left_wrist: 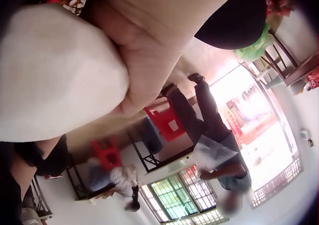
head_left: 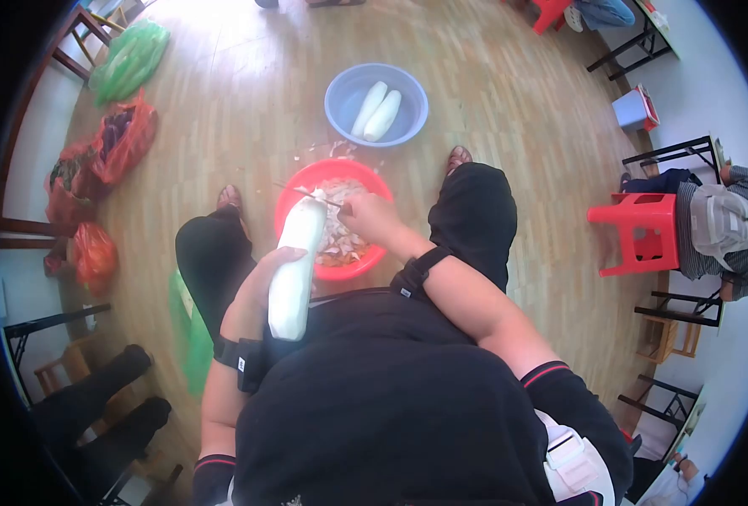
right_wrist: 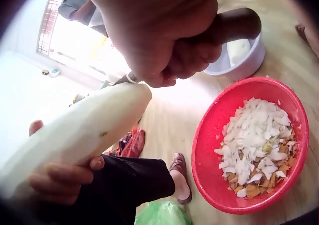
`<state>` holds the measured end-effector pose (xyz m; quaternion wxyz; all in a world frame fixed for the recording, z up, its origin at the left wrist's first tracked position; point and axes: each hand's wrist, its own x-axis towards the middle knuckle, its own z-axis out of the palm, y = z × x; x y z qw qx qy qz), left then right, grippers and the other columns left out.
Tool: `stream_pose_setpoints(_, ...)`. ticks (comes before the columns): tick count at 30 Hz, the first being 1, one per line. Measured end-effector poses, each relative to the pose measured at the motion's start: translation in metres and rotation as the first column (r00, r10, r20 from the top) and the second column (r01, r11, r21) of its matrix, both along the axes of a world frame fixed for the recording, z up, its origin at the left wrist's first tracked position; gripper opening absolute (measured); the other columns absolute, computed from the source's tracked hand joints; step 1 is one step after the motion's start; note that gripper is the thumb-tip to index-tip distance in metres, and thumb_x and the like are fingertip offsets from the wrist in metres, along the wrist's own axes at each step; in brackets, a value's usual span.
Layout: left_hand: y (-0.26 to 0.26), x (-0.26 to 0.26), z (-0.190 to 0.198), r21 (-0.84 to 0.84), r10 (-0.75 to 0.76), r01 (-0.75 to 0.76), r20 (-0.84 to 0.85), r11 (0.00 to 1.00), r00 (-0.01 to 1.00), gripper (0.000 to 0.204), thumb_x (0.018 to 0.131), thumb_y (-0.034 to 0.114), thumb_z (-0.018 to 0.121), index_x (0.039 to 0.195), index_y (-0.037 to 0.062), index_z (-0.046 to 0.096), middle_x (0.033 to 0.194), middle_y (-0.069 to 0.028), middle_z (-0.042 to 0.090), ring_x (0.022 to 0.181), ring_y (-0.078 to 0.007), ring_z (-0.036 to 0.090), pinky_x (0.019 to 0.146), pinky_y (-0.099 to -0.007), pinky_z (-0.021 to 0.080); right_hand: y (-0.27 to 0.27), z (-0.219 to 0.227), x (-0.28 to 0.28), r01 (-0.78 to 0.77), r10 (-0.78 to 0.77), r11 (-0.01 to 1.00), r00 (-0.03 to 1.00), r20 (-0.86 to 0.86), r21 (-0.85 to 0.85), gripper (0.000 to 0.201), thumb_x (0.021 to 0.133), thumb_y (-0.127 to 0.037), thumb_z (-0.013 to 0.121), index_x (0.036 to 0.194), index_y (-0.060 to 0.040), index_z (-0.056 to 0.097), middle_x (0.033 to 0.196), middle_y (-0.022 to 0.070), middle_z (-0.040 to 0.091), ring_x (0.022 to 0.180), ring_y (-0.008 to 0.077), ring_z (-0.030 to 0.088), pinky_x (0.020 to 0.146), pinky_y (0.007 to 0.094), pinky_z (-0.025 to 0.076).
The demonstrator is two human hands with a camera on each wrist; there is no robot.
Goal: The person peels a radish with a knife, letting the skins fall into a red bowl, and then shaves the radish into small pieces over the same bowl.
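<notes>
A long peeled white radish (head_left: 298,270) slants across the lap, its far end over a red basin (head_left: 286,198). My left hand (head_left: 260,282) grips it around the middle, with fingertips showing on both sides in the right wrist view. Up at the far end, my right hand (head_left: 369,221) is curled around a knife whose thin dark blade (head_left: 323,201) lies across the radish tip. White shavings (right_wrist: 254,130) cover brownish peelings (right_wrist: 254,190) inside the basin. Just beyond stands a blue basin (head_left: 335,118) with two more peeled radishes (head_left: 382,116) in it.
Scraps (head_left: 340,150) lie on the wooden floor between the basins. Red bags (head_left: 125,135) and a green bag (head_left: 129,59) sit along the left. At right, a seated person (head_left: 719,228) is beside a red stool (head_left: 639,232). Another person (left_wrist: 219,155) stands near the doorway.
</notes>
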<state>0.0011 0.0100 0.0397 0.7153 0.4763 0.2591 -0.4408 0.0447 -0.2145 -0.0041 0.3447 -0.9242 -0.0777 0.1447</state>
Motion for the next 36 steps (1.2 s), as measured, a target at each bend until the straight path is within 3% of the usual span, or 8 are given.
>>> stream_pose_setpoints(3,-0.003,0.002,0.001,0.017,-0.013,0.013,-0.011,1.000,1.000,0.046,0.073,0.030,0.062,0.103,-0.0019,0.048,0.071,-0.0141,0.058,0.054,-0.0252,0.060,0.049,-0.0340,0.051,0.007,-0.003,-0.001,-0.059,0.061,0.998,0.995,0.076,-0.038,0.019,0.077,-0.026,0.059,0.076,-0.0071,0.062,0.072,0.0123,0.063,0.071,0.0306,0.062,0.063,0.0418,0.048)
stream_pose_setpoints(12,-0.004,0.001,-0.002,0.009,-0.013,0.013,0.030,1.000,0.999,0.047,0.073,0.028,0.061,0.104,-0.0038,0.048,0.073,-0.0150,0.058,0.055,-0.0252,0.060,0.050,-0.0338,0.050,0.009,-0.017,0.002,-0.023,0.043,0.995,0.977,0.210,-0.095,0.018,0.077,-0.024,0.057,0.075,-0.0066,0.062,0.070,0.0135,0.062,0.069,0.0319,0.061,0.061,0.0436,0.048)
stream_pose_setpoints(16,-0.003,-0.001,-0.001,-0.018,-0.029,0.030,0.055,0.999,0.998,0.048,0.072,0.028,0.061,0.105,-0.0045,0.048,0.074,-0.0151,0.059,0.055,-0.0250,0.060,0.050,-0.0331,0.050,-0.006,-0.028,0.011,0.075,-0.056,0.992,0.980,0.190,-0.098,0.018,0.078,-0.024,0.057,0.077,-0.0062,0.063,0.072,0.0143,0.063,0.071,0.0321,0.061,0.064,0.0428,0.048)
stream_pose_setpoints(21,-0.002,0.000,0.004,-0.057,-0.005,0.011,0.103,0.998,0.995,0.048,0.072,0.029,0.062,0.104,-0.0041,0.048,0.074,-0.0148,0.059,0.055,-0.0246,0.060,0.051,-0.0326,0.050,-0.006,-0.020,0.012,0.105,-0.108,0.992,0.994,0.036,0.075,0.017,0.078,-0.023,0.058,0.080,-0.0066,0.064,0.075,0.0145,0.064,0.073,0.0312,0.062,0.066,0.0414,0.048)
stream_pose_setpoints(25,-0.006,-0.001,0.010,-0.023,0.017,-0.015,0.096,1.000,0.995,0.047,0.072,0.028,0.062,0.104,-0.0035,0.049,0.073,-0.0145,0.059,0.055,-0.0244,0.061,0.050,-0.0330,0.051,0.003,0.001,0.007,0.032,-0.035,0.999,0.994,0.099,0.024,0.014,0.075,-0.023,0.061,0.074,-0.0096,0.067,0.073,0.0131,0.064,0.074,0.0302,0.063,0.067,0.0416,0.050)
stream_pose_setpoints(27,-0.006,0.000,0.008,-0.031,0.010,-0.007,0.105,1.000,0.994,0.046,0.072,0.027,0.062,0.104,-0.0031,0.049,0.073,-0.0143,0.059,0.055,-0.0243,0.061,0.050,-0.0332,0.051,0.006,0.004,0.007,-0.021,0.027,0.999,0.976,0.215,-0.027,0.014,0.074,-0.022,0.062,0.072,-0.0086,0.066,0.072,0.0134,0.063,0.073,0.0295,0.063,0.066,0.0414,0.050)
stream_pose_setpoints(34,-0.005,-0.001,0.010,-0.057,-0.021,0.028,0.129,0.998,0.991,0.048,0.072,0.026,0.061,0.107,-0.0040,0.048,0.074,-0.0147,0.059,0.055,-0.0246,0.061,0.051,-0.0332,0.051,0.000,-0.009,0.011,-0.001,0.020,0.996,0.975,0.220,-0.088,0.016,0.075,-0.024,0.060,0.073,-0.0098,0.066,0.072,0.0132,0.063,0.073,0.0285,0.064,0.067,0.0417,0.050)
stream_pose_setpoints(36,-0.004,-0.003,0.008,-0.053,-0.017,0.024,0.123,0.998,0.992,0.049,0.071,0.026,0.061,0.108,-0.0045,0.048,0.076,-0.0150,0.059,0.056,-0.0244,0.061,0.052,-0.0331,0.051,-0.007,-0.017,0.015,0.090,-0.073,0.990,0.986,0.152,-0.111,0.018,0.077,-0.026,0.059,0.075,-0.0106,0.067,0.075,0.0125,0.064,0.074,0.0287,0.064,0.068,0.0421,0.050)
